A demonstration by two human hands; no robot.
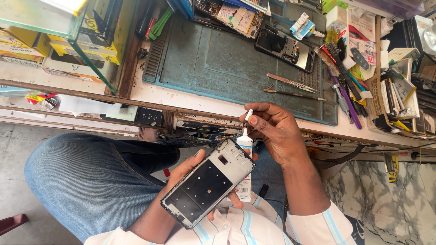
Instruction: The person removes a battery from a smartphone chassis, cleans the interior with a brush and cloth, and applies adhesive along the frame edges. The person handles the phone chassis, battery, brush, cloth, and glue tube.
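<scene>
Pinched in the right hand (274, 131), a small white cap (248, 114) sat just above the glue tube (245, 154); the left hand (200, 174) clasped tube and phone frame (208, 182) together, glue seemingly about to meet frame.

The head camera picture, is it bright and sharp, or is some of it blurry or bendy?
In the head view, daylight is bright and even, with soft shadows; the phone frame in the left hand and the small cap in the right hand look sharp; the glue bottle is clear too; the bench edge bows near the picture's sides, a wide-lens bend.
</scene>
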